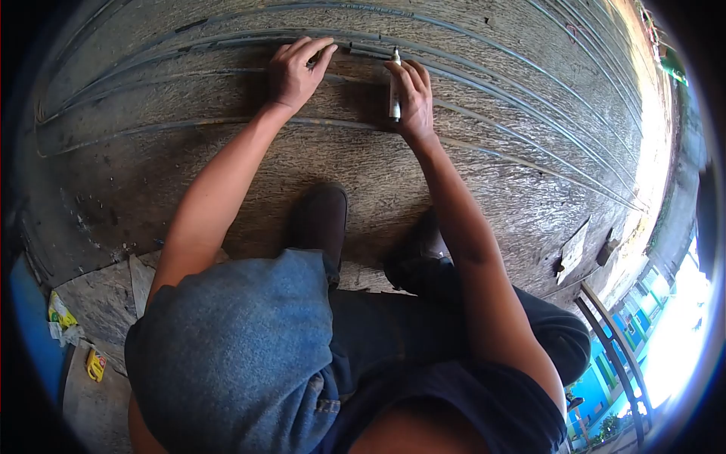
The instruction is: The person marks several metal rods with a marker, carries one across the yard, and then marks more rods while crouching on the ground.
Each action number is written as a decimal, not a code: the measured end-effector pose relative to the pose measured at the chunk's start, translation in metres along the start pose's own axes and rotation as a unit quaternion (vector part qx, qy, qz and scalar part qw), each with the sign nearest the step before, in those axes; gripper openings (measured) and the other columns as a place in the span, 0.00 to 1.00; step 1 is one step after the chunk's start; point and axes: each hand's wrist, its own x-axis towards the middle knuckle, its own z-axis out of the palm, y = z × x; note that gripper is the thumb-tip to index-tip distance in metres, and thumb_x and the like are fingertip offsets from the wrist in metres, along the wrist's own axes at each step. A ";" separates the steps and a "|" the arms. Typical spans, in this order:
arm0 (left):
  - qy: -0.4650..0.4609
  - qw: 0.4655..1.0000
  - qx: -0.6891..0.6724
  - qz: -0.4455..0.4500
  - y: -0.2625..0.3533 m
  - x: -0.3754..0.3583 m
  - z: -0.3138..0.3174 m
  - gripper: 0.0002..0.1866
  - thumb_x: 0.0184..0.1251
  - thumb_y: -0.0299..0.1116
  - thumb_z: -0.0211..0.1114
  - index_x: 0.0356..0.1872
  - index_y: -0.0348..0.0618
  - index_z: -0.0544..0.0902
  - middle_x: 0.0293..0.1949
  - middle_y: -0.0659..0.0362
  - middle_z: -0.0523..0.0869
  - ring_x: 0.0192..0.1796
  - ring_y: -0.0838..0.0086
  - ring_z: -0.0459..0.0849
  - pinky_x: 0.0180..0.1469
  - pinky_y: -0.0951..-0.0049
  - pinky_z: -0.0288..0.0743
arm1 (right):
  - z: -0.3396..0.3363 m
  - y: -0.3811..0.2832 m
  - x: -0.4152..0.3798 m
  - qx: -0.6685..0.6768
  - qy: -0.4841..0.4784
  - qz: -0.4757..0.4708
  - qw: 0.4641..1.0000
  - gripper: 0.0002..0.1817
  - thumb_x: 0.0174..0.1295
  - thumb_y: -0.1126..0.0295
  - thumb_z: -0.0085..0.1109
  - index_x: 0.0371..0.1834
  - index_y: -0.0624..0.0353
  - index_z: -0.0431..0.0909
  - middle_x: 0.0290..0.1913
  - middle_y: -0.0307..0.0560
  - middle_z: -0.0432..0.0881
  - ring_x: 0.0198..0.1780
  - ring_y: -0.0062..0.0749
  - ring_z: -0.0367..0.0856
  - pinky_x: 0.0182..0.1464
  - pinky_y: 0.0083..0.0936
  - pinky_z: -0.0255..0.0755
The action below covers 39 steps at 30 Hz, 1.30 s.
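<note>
My right hand (414, 94) grips a white marker pen (395, 102), held upright in the view with its dark tip at the top, close to the thin grey metal rods (469, 73). My left hand (299, 72) is a little to the left over the same rods, thumb and index finger curled toward each other. A small dark spot shows between those fingers, but I cannot make out what it is. Several rods run in long curves from left to right, passing under or behind both hands. Dark marks show on the rods between the hands.
The rods lie on a rough, worn wooden surface (363, 181). My two dark shoes (321, 219) stand just below them. A flat scrap (573, 250) lies at right, near a railing (620, 348). Yellow wrappers (96, 365) lie at lower left.
</note>
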 end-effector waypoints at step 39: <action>0.161 0.954 -0.112 -0.229 -0.020 0.006 -0.029 0.15 0.75 0.38 0.70 0.49 0.35 0.90 0.33 0.60 0.92 0.37 0.83 0.84 0.41 0.76 0.77 | -0.059 0.049 0.013 -0.055 -0.011 -0.007 0.998 0.22 0.53 0.79 0.66 0.53 0.54 0.84 0.45 0.49 0.89 0.49 0.47 0.86 0.50 0.40 0.83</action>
